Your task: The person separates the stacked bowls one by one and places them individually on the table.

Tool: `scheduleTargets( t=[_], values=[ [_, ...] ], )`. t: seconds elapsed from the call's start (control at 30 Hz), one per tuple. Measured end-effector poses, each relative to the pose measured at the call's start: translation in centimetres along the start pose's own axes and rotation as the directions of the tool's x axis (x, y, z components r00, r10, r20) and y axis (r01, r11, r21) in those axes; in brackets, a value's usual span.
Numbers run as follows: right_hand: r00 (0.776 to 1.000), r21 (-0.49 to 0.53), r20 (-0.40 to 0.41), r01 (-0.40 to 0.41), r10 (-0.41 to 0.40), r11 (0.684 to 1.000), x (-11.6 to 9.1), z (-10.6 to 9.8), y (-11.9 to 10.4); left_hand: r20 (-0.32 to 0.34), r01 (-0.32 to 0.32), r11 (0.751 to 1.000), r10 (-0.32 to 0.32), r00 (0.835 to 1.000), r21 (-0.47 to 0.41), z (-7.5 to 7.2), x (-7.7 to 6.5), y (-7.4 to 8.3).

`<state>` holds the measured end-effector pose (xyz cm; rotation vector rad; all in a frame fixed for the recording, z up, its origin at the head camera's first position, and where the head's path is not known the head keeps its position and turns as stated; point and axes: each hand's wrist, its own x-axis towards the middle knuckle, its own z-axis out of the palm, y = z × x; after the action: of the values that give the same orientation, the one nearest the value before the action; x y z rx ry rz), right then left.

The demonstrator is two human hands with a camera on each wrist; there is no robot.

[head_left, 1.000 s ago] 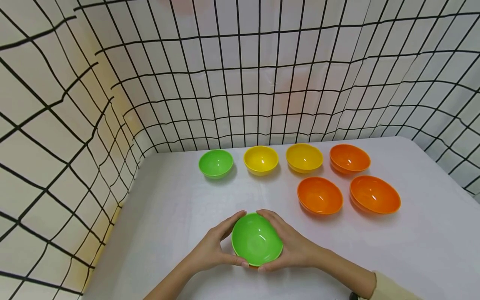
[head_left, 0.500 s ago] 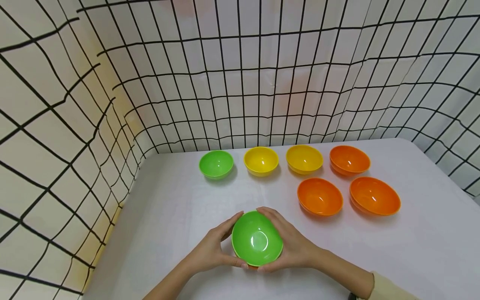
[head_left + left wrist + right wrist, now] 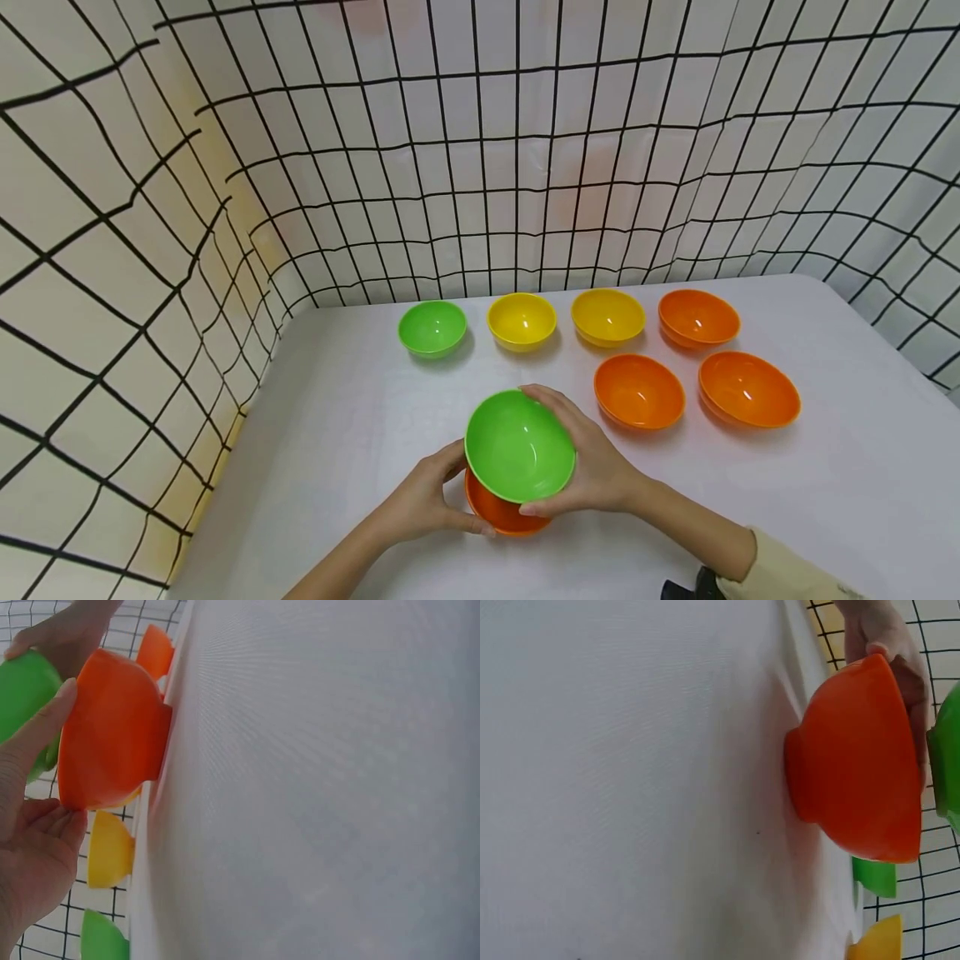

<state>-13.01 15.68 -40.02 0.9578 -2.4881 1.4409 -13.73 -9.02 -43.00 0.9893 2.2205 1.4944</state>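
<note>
My right hand (image 3: 600, 467) grips a green bowl (image 3: 520, 447) by its right side, fingers at the far rim and thumb at the near one. Below it stands an orange bowl (image 3: 498, 510) on the table, partly covered by the green one. My left hand (image 3: 426, 498) holds this orange bowl at its left side, thumb and fingers spread round the wall. In the right wrist view a gap separates the base of the green bowl (image 3: 946, 765) from the orange bowl (image 3: 859, 761). The right hand itself is out of that view.
Along the back of the white table (image 3: 337, 417) stand a small green bowl (image 3: 432, 328), two yellow bowls (image 3: 522, 321) and an orange bowl (image 3: 699, 318). Two more orange bowls (image 3: 640, 392) sit in front at the right. Grid-patterned white walls (image 3: 465, 150) enclose the table.
The green bowl has risen out of the orange bowl and moved slightly away from me in my right hand. My left hand has stayed at the orange bowl, whose inside now shows.
</note>
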Motion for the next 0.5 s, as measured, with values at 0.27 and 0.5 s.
scheduleTargets(
  t=[0.27, 0.5],
  values=[
    [0.998, -0.013, -0.061, 0.027, -0.028, 1.000, 0.27, -0.63, -0.53, 0.003, 0.011, 1.000, -0.011, 1.000, 0.013, -0.01, 0.04, -0.17],
    [0.997, -0.018, -0.072, 0.027, -0.028, 0.999, 0.35, -1.05, -0.44, -0.001, -0.008, 1.000, 0.008, 1.000, 0.024, 0.05, 0.03, -0.25]
  ],
)
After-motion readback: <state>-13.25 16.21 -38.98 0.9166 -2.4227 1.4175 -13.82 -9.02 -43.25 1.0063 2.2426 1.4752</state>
